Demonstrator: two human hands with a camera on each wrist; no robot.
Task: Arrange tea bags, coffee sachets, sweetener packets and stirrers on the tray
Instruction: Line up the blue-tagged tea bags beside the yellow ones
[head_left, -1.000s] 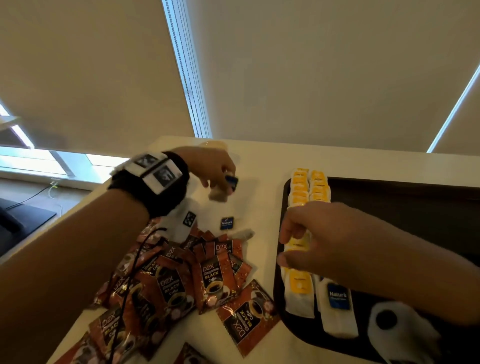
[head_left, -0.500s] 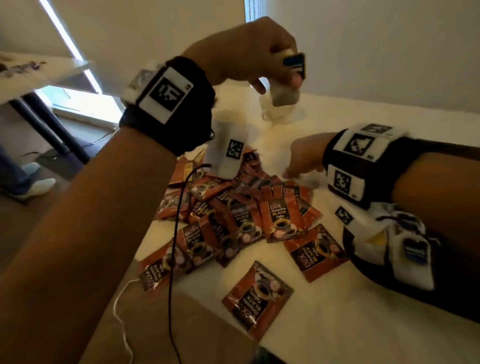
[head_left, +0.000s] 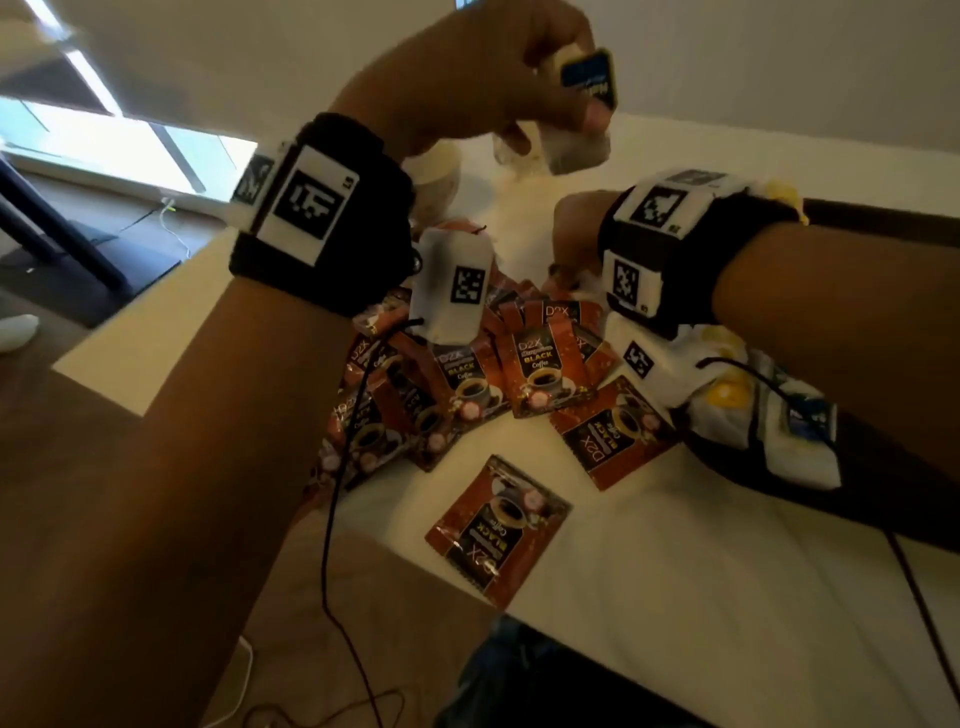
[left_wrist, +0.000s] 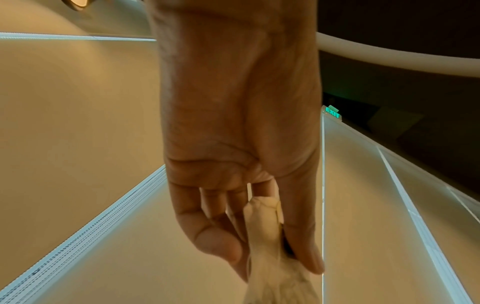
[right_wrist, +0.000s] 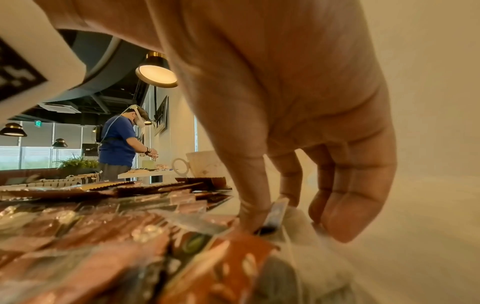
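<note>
My left hand (head_left: 566, 104) is raised above the table and pinches a tea bag (head_left: 574, 150) with a blue tag; the left wrist view shows the tea bag (left_wrist: 265, 226) between thumb and fingers. My right hand (head_left: 571, 228) is down on the white table behind the pile of brown coffee sachets (head_left: 540, 364). There, in the right wrist view, the right hand (right_wrist: 291, 224) pinches a second tea bag (right_wrist: 298, 228) by its blue tag. The dark tray (head_left: 893, 499) lies at the right, mostly under my right forearm, with tea bags (head_left: 727, 395) on its left edge.
One coffee sachet (head_left: 493, 525) lies alone near the table's front edge. A white mug (right_wrist: 205, 164) stands beyond the sachets. Wrist-camera cables hang over the pile. Another person (right_wrist: 116, 144) works at a far table.
My left hand has lifted its tea bag higher. My right hand left the tea bags on the tray and went left to the table behind the sachets. The head view swung left and down.
</note>
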